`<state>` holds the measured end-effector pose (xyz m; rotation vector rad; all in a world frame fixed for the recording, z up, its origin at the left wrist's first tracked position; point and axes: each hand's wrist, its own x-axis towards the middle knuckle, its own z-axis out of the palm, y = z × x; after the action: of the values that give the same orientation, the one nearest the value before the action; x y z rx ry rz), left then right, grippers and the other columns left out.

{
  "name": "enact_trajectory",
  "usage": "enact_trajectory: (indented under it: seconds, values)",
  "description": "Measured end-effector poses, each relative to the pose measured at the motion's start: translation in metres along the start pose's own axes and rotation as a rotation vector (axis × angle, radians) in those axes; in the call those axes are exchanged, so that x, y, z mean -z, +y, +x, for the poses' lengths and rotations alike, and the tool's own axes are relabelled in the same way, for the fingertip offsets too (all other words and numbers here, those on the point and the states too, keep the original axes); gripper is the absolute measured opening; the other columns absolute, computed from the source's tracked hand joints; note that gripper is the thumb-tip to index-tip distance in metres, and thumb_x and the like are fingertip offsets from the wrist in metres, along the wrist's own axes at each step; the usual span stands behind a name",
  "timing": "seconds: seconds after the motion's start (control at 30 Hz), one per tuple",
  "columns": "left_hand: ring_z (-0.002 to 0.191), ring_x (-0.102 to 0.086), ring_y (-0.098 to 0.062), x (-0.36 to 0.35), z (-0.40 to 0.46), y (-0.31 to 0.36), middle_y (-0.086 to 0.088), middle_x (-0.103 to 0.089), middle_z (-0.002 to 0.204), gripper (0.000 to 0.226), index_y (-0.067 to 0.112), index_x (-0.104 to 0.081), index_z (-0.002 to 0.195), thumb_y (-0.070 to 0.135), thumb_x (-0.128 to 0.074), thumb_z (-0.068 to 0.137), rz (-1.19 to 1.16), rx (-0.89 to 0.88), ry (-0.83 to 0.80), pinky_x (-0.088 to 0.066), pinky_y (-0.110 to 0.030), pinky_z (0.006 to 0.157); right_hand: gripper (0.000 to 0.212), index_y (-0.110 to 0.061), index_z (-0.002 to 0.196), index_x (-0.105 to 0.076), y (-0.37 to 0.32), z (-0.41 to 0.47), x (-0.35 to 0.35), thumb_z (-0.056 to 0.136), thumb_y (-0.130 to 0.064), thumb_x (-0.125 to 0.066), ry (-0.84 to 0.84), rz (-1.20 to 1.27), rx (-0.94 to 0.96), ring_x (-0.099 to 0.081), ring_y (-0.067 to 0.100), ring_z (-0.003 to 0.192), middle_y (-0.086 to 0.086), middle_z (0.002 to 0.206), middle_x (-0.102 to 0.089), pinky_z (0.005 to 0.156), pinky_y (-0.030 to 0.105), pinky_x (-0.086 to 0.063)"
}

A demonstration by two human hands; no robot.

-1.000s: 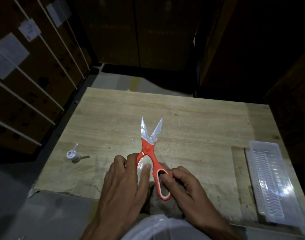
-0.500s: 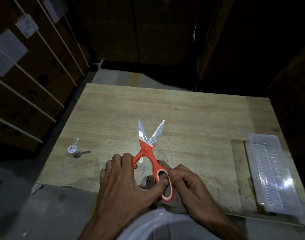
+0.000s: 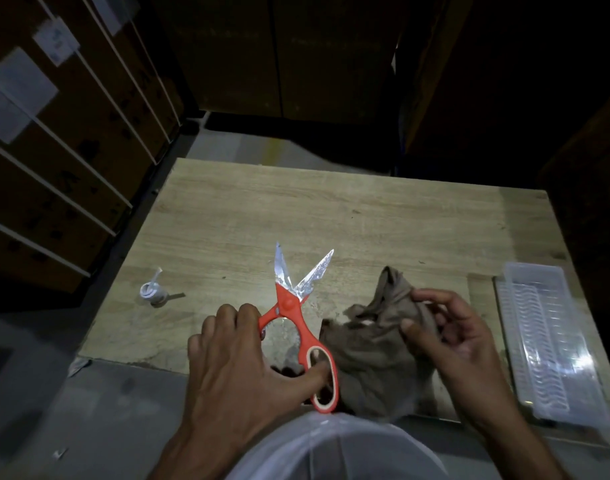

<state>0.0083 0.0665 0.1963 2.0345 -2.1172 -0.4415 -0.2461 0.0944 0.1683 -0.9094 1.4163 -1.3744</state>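
Scissors (image 3: 288,302): I see them over the table's (image 3: 331,216) near edge, blades spread, tips pointing away.
Left hand (image 3: 241,355): clamped on the orange handles, thumb through the right loop.
Right hand (image 3: 448,337): fingers pinching the brown cloth (image 3: 372,348).
Cloth: bunched just right of the scissors.
Sides: small bottle (image 3: 152,293) left, clear tray (image 3: 552,341) right.

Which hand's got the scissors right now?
The left hand: it grips the scissors by the orange handles. The right hand pinches the brown cloth instead.
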Motion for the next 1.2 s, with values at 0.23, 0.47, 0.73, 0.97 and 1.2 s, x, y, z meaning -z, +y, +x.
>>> enact_trajectory:
  seconds: [0.23,0.47,0.73,0.97,1.2]
  values:
    - [0.078,-0.038,-0.02,-0.002,-0.001,0.002,0.006,-0.037,0.083,0.073,0.025,-0.042,0.083,0.088,-0.062,0.051,0.073,-0.106,0.093,-0.03,-0.038,0.073,0.031,-0.018,0.104,-0.074,-0.019,0.006,-0.027,0.092,0.01,-0.064,-0.013,-0.206,0.167,-0.07,0.002,0.097,-0.009,0.102,-0.077,0.087,0.015,-0.051]
    - [0.077,-0.043,-0.025,-0.004,0.001,0.007,0.003,-0.04,0.084,0.075,0.023,-0.046,0.084,0.085,-0.065,0.048,0.074,-0.124,0.086,-0.036,-0.042,0.071,0.028,-0.013,0.117,-0.077,-0.02,0.006,-0.078,0.089,-0.008,-0.079,-0.049,-0.591,0.611,-0.069,0.007,0.089,-0.004,0.099,-0.073,0.078,0.021,-0.053]
    - [0.078,-0.038,-0.02,-0.006,-0.002,0.003,0.007,-0.036,0.082,0.071,0.026,-0.042,0.082,0.086,-0.063,0.051,0.047,-0.095,0.059,-0.031,-0.038,0.074,0.032,-0.025,0.132,-0.066,-0.017,0.016,-0.075,0.101,-0.029,-0.061,-0.334,-0.939,0.625,-0.06,0.018,0.075,-0.001,0.097,-0.057,0.058,0.038,-0.053]
    - [0.078,-0.037,-0.019,-0.004,-0.001,0.003,0.007,-0.036,0.082,0.069,0.026,-0.041,0.082,0.085,-0.063,0.054,0.036,-0.083,0.085,-0.034,-0.039,0.073,0.045,-0.017,0.132,-0.068,-0.022,0.033,-0.069,0.087,-0.012,-0.073,-0.342,-1.096,0.736,-0.058,0.024,0.076,0.007,0.094,-0.059,0.06,0.026,-0.035]
    - [0.08,-0.038,-0.02,-0.004,0.002,0.007,0.005,-0.037,0.084,0.068,0.027,-0.04,0.084,0.084,-0.062,0.055,0.06,-0.079,0.076,-0.034,-0.04,0.075,0.056,-0.007,0.134,-0.066,-0.014,0.045,-0.061,0.081,0.0,-0.082,-0.292,-1.175,0.85,-0.057,0.029,0.074,0.013,0.091,-0.061,0.059,0.03,-0.037]
